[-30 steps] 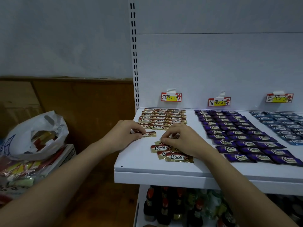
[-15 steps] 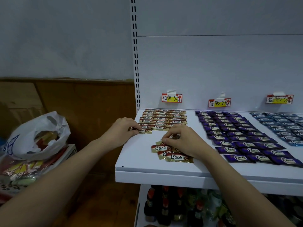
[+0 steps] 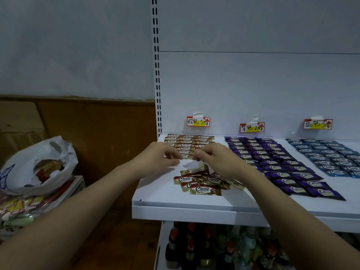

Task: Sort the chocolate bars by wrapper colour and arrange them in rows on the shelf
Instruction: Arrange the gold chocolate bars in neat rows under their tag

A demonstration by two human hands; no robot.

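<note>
Brown-and-gold Choco bars (image 3: 188, 141) lie in rows at the back left of the white shelf (image 3: 155, 197), under a brown price label (image 3: 198, 121). A loose pile of the same bars (image 3: 201, 183) sits nearer the front edge. My left hand (image 3: 158, 157) and my right hand (image 3: 218, 159) meet at the front of the brown rows. They pinch the two ends of one brown bar (image 3: 186, 156) lying there. Purple bars (image 3: 272, 158) fill rows in the middle and blue bars (image 3: 327, 154) fill rows on the right.
A white plastic bag (image 3: 39, 164) with wrapped goods sits on a box at the left, off the shelf. Bottles (image 3: 214, 246) stand on the lower shelf. The slotted upright post (image 3: 156, 75) marks the shelf's left end, with a wooden wall panel beside it.
My left hand carried a brown bar back to the front of the brown rows. My right hand left the loose pile and moved up to meet it at the bar's other end.
</note>
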